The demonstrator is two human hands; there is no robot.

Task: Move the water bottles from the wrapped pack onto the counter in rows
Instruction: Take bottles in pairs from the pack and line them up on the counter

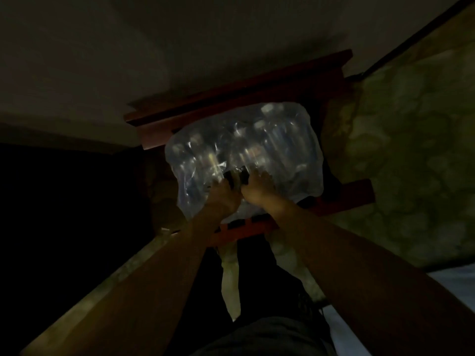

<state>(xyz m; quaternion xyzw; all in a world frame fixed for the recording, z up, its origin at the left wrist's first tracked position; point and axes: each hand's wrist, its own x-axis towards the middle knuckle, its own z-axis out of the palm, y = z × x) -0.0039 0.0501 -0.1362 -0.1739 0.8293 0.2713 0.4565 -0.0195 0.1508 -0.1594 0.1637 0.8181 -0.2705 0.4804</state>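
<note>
Clear plastic film is bunched under both hands: I see the left hand and the right hand curled tight on the wrapped pack at its near side, side by side. The pack sits on a reddish wooden stool. One pack (bottles inside too blurred to count).

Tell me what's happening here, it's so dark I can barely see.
A person has both hands on a wrapped pack of water bottles sitting on a red wooden stand. The left hand and right hand meet at its near side, fingers gripping the plastic. No bottles are visibly out yet.
</note>
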